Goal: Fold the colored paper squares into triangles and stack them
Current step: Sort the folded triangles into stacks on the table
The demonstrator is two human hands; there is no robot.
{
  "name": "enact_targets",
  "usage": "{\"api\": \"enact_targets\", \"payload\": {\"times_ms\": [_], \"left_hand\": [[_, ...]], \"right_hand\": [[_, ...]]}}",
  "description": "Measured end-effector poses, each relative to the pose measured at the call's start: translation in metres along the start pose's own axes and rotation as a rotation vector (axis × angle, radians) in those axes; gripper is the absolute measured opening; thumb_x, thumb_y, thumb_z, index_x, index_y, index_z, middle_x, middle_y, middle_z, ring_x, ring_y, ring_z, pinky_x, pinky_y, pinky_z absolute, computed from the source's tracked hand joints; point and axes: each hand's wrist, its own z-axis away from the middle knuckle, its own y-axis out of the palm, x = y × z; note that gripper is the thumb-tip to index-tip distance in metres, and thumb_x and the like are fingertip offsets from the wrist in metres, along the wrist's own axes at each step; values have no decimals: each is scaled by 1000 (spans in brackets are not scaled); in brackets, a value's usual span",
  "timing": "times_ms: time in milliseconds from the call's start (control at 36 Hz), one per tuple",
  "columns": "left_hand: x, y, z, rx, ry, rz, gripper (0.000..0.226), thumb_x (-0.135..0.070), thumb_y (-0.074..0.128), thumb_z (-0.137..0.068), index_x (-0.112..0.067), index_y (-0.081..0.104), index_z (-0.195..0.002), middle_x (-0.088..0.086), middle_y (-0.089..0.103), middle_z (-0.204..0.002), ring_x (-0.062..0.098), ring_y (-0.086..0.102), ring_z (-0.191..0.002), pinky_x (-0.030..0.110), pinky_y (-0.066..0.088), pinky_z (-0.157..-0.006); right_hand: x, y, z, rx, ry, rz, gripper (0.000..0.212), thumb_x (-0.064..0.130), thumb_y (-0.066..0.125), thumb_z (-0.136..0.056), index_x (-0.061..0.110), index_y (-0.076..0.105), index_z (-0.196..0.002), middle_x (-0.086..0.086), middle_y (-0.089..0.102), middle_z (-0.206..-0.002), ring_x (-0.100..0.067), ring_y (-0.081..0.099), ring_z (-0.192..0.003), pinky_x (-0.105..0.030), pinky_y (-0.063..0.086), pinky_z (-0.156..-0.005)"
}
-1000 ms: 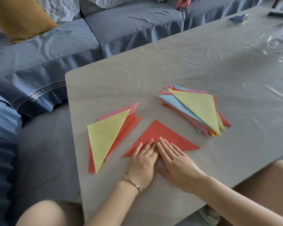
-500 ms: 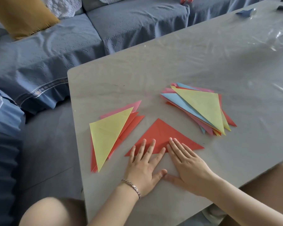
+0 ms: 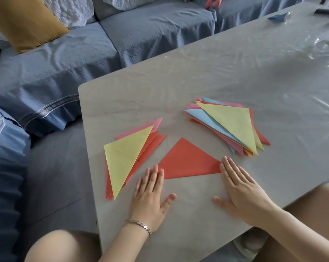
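Observation:
A red paper triangle (image 3: 186, 160) lies flat on the grey table (image 3: 197, 76), its long edge toward me. My left hand (image 3: 151, 195) lies flat with straight fingers, the fingertips touching the triangle's left corner. My right hand (image 3: 241, 188) lies flat too, fingertips at the right corner. To the left sits a small pile of folded triangles with a yellow one on top (image 3: 125, 156) over red and pink ones. To the right is a taller pile (image 3: 230, 123) of yellow, blue, pink and red triangles.
A blue sofa (image 3: 65, 59) with a mustard cushion (image 3: 23, 21) runs along the table's far and left sides. Small dark and blue objects (image 3: 279, 16) sit at the table's far right end. My bare knees show below the near table edge.
Both hands have slid apart along the triangle's long edge, from side by side at its middle out to its two corners. The piles have not moved.

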Motion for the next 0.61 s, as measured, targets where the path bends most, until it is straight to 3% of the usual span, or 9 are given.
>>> {"api": "enact_targets", "payload": {"times_ms": [139,222,306,333,389,444,472,528,611], "left_hand": [[3,4,-1,-51,-57,36,91,-73,-43,-47,-23,-42,-123,-7,-45,-133,13,-40,-125,22,-27,-101],[0,6,-3,-134,-53,48,94,-74,-30,-65,-15,-20,-137,-2,-21,-147,18,-18,-136,24,-16,-107],[-3,3,-2,-97,-82,90,98,-76,-35,-55,-18,-27,-134,-9,-35,-138,13,-27,-133,24,-23,-103],[-4,2,-2,-101,-91,85,95,-76,-28,-61,-19,-25,-136,-9,-35,-139,9,-26,-134,25,-22,-105],[-6,-9,-3,-125,-92,89,76,-65,6,-87,-19,-6,-147,-9,-17,-151,3,-13,-139,28,-12,-111],[-7,-22,-2,-225,-82,130,56,-41,37,-95,-14,27,-144,-3,23,-152,5,21,-139,31,9,-114],[-7,-27,-3,-320,-63,132,47,-31,51,-92,-10,45,-134,3,45,-140,11,44,-128,34,26,-110],[2,-31,-9,-489,-30,156,31,-17,67,-78,-4,67,-106,10,68,-110,23,67,-96,38,50,-86],[20,-38,-21,-537,-96,199,32,-5,76,-68,0,68,-99,18,66,-109,31,66,-96,44,51,-82]], "right_hand": [[3,-3,2,58,67,-38,88,67,14,-91,-5,48,-129,-20,45,-136,-31,44,-125,-31,10,-107],[6,-3,3,77,98,-69,89,66,13,-91,-7,50,-127,-20,45,-136,-31,43,-125,-31,10,-107],[11,-4,1,-18,125,-98,86,63,13,-92,-6,56,-121,-18,51,-131,-28,44,-123,-33,11,-109],[13,-5,-1,-72,143,-120,80,59,17,-93,-4,59,-118,-17,56,-128,-30,46,-123,-37,15,-111],[17,-12,-6,-175,166,-186,55,47,43,-89,2,68,-107,-15,63,-118,-35,53,-118,-44,31,-108],[20,-19,-14,-268,180,-252,31,29,75,-74,5,72,-94,-15,66,-109,-36,60,-109,-50,42,-95],[22,-23,-20,-269,172,-281,34,24,82,-67,6,71,-93,-15,65,-108,-37,61,-106,-49,45,-91],[27,-37,-31,-136,165,-314,44,29,77,-73,9,64,-110,-12,55,-122,-34,52,-115,-43,42,-96],[34,-53,-50,125,195,-330,58,44,60,-83,17,41,-131,-8,38,-129,-27,35,-121,-33,31,-99]]}}
